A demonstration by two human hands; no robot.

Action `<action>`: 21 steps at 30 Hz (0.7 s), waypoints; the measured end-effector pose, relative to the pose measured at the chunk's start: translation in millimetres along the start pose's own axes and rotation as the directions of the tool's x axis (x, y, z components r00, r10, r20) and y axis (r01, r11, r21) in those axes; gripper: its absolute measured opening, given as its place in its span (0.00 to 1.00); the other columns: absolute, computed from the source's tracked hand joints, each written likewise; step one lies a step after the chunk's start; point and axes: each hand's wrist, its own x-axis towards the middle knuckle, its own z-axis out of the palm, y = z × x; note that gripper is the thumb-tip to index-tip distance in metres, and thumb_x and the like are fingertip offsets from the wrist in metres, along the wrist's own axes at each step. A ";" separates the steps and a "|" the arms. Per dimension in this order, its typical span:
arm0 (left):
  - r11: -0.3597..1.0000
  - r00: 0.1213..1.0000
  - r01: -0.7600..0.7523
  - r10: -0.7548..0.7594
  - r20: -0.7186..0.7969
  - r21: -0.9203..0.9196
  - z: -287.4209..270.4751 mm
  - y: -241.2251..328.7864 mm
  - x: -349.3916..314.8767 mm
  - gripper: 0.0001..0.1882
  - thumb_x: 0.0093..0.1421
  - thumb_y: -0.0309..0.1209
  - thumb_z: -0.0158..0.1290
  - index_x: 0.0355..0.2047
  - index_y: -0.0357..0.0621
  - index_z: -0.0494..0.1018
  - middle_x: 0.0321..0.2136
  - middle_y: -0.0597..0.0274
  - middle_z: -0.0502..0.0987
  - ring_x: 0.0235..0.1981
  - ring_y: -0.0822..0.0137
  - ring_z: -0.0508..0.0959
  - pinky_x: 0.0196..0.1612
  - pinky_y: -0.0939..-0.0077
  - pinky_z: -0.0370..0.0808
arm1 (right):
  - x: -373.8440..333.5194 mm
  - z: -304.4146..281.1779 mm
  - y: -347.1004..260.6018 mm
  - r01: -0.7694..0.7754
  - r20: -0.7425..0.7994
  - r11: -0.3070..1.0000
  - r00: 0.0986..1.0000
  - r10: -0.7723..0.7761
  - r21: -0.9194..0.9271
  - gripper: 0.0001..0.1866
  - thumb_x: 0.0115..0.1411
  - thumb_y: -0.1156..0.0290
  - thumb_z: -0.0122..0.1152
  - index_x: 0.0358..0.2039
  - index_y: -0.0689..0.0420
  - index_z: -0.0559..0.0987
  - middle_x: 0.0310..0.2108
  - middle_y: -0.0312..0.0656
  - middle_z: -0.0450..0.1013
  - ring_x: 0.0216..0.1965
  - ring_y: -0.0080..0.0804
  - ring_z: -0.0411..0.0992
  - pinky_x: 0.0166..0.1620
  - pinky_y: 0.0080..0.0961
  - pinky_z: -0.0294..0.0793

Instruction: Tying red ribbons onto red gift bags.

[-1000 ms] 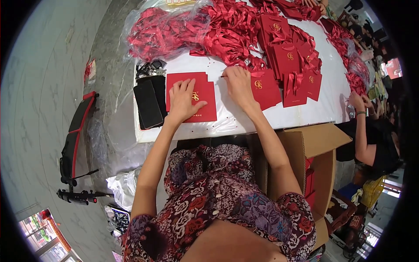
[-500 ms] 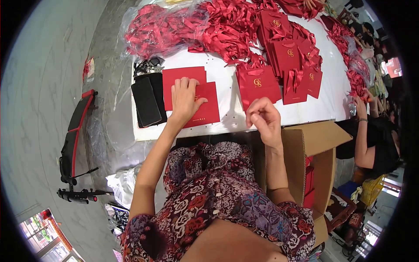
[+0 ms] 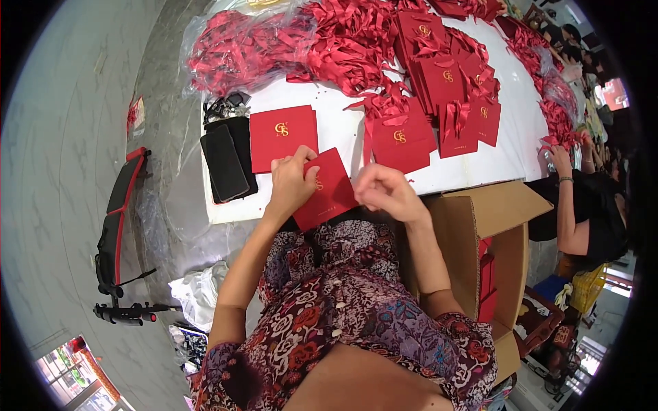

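Observation:
A small flat red paper bag [image 3: 327, 198] with a gold emblem tilts over the table's near edge, and my left hand [image 3: 293, 183] grips it by its upper left side. No ribbon shows on this bag. Just past its right edge is my right hand [image 3: 391, 194], fingers curled in and slightly blurred; whatever they may hold is hidden. Behind my left hand lies a neat stack of flat red bags [image 3: 282, 137]. Farther right, several red bags with ribbon handles [image 3: 403, 145] lie overlapping on the white table [image 3: 336, 113].
A black phone [image 3: 225, 163] on a dark pouch and some keys [image 3: 226, 106] lie at the left. Red ribbons [image 3: 253, 51] in clear plastic heap along the back. An open cardboard box [image 3: 504, 205] with red bags stands at my right. Beyond it works another person [image 3: 579, 219].
My left hand has drawn the top bag off the stack toward me and tilted it, uncovering the stack's emblem. My right hand has moved left and down, close to that bag.

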 end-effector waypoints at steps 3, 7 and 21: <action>0.997 1.000 0.002 -0.001 0.009 -0.077 1.7 4.2 -1.7 0.11 0.54 0.28 0.60 0.38 0.43 0.73 0.29 0.58 0.80 0.34 0.57 0.81 0.42 0.63 0.69 | -3.1 0.0 -10.3 0.099 0.118 0.985 0.986 -0.116 0.141 0.02 0.62 0.79 0.58 0.35 0.62 0.74 0.32 0.40 0.72 0.27 0.17 0.68 0.29 0.14 0.65; 0.985 0.997 0.058 -0.050 0.051 -0.164 5.9 10.6 -1.5 0.10 0.54 0.27 0.60 0.36 0.42 0.74 0.27 0.56 0.81 0.33 0.57 0.83 0.41 0.64 0.71 | 8.0 3.7 16.5 -0.042 -0.006 0.970 0.999 0.042 -0.240 0.03 0.62 0.78 0.59 0.34 0.64 0.76 0.31 0.39 0.73 0.29 0.20 0.71 0.32 0.18 0.70; 0.992 0.998 0.017 -0.009 0.067 -0.122 13.7 23.5 -1.7 0.09 0.55 0.29 0.60 0.36 0.43 0.76 0.28 0.58 0.83 0.33 0.57 0.82 0.42 0.62 0.69 | 27.8 1.7 71.9 -0.167 -0.483 0.742 0.844 -0.232 -0.649 0.06 0.55 0.74 0.65 0.30 0.62 0.77 0.20 0.41 0.74 0.22 0.29 0.73 0.28 0.27 0.72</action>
